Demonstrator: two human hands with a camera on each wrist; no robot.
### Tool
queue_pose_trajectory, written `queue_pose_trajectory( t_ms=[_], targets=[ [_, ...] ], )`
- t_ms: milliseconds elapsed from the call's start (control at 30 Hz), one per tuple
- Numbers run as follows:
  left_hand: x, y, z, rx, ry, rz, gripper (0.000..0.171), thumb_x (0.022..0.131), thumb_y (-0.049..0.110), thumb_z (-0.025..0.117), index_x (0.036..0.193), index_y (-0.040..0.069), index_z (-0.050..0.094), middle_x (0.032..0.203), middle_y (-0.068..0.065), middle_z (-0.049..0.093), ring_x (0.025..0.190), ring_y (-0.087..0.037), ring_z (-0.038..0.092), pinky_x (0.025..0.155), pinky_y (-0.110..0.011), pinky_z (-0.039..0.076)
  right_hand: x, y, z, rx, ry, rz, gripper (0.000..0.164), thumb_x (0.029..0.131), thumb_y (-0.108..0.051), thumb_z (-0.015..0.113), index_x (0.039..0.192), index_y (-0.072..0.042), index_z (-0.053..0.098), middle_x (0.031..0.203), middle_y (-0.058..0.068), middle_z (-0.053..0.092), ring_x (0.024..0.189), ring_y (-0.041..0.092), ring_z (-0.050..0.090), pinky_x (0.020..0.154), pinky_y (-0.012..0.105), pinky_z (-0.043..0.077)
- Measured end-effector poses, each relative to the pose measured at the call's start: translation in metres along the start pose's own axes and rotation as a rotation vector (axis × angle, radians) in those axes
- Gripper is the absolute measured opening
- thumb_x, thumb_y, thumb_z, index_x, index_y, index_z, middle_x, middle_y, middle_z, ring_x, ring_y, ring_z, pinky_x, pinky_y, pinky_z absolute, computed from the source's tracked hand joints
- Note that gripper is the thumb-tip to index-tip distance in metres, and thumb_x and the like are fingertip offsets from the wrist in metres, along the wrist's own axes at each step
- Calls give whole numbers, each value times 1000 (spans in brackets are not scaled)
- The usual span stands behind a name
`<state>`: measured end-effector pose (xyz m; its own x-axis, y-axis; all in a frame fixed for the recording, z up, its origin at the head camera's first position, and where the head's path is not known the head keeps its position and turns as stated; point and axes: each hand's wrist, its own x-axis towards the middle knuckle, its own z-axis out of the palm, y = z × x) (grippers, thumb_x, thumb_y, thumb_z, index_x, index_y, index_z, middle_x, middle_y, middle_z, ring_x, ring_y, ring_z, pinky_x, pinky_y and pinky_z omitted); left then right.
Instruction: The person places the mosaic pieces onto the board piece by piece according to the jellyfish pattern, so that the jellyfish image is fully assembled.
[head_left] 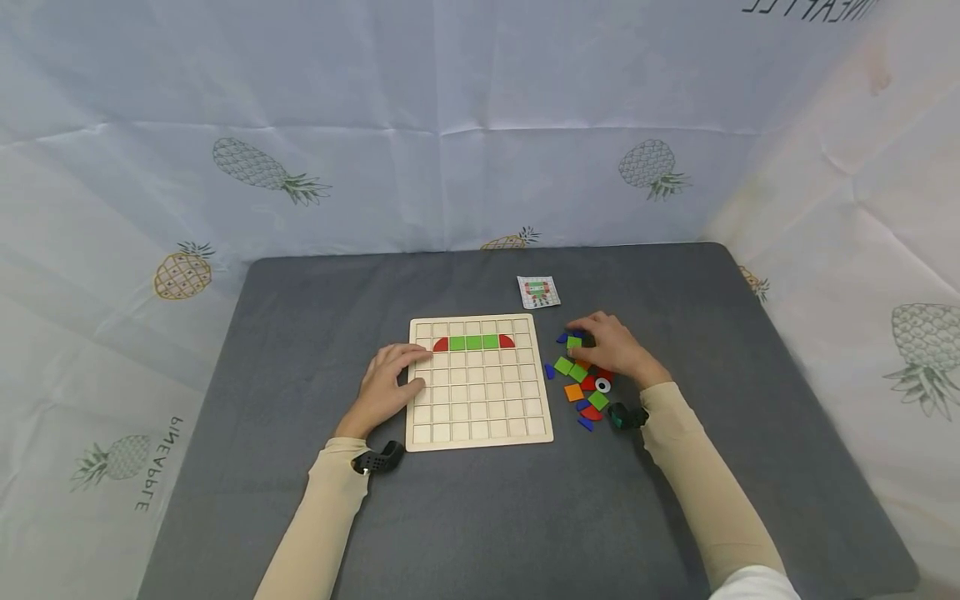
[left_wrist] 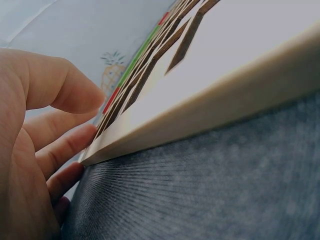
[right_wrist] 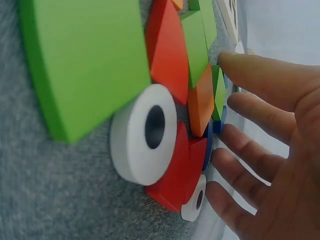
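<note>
A wooden grid board (head_left: 478,414) lies flat on the table. One of its upper rows holds three green squares (head_left: 474,342) between two red quarter-round pieces (head_left: 507,341). My left hand (head_left: 382,389) rests at the board's left edge, fingers loosely bent and fingertips right at the rim. To the right of the board, my right hand (head_left: 613,346) reaches over a loose pile of coloured pieces. Its thumb and forefinger stand apart around a green square piece (head_left: 573,342), with blue pieces (head_left: 562,338) close by. In the right wrist view the fingers (right_wrist: 255,152) are spread beside the pile.
Under the right hand lie more green squares, an orange square (head_left: 573,392), red and blue pieces and a white disc (head_left: 603,385) with a black centre. A small pattern card (head_left: 538,292) lies behind the board. Pineapple-print cloth (head_left: 450,192) hangs around the grey table (head_left: 480,517).
</note>
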<state>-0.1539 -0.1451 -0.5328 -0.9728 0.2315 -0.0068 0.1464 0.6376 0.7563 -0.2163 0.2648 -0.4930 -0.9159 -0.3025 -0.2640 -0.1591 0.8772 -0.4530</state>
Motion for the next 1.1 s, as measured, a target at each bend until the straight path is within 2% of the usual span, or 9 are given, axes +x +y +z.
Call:
queue_pose_trajectory(
  t_ms=[400, 633, 767, 933, 1100],
  targets=[
    [1, 1, -1, 2, -1, -3, 45, 92, 21, 65, 137, 22, 64, 147, 0, 53, 143, -26, 34, 113, -61, 26, -3, 1, -2, 18, -24, 8, 62, 94, -28, 71, 148, -7, 50, 147, 24, 44, 129, 42, 41, 107, 63, 40],
    [1, 0, 0, 8, -3, 3, 45, 93, 21, 65, 137, 22, 64, 147, -1, 53, 144, -27, 34, 114, -61, 25, -8, 6, -2, 108, -24, -13, 47, 97, -24, 66, 139, -6, 56, 145, 24, 45, 130, 42, 39, 110, 64, 37],
    [1, 0, -1, 10, -4, 9, 45, 93, 20, 65, 137, 21, 64, 147, -2, 53, 144, -27, 34, 115, -61, 25, -15, 10, -4, 139, -5, -36, 37, 100, -16, 60, 134, -1, 58, 138, 24, 53, 126, 41, 47, 109, 62, 39],
    [1, -1, 0, 9, -2, 9, 45, 93, 20, 65, 137, 21, 64, 146, -2, 53, 144, -27, 34, 115, -61, 24, -22, 11, -7, 103, -19, -54, 33, 101, -15, 60, 129, 3, 63, 136, 26, 54, 121, 41, 51, 105, 60, 44],
    [1, -1, 0, 14, -6, 16, 44, 93, 20, 65, 137, 20, 64, 146, -3, 53, 144, -28, 33, 115, -60, 24, -33, 4, -1, 32, -14, -47, 38, 101, -21, 60, 127, 6, 65, 140, 30, 51, 129, 48, 47, 108, 63, 42]
  ],
)
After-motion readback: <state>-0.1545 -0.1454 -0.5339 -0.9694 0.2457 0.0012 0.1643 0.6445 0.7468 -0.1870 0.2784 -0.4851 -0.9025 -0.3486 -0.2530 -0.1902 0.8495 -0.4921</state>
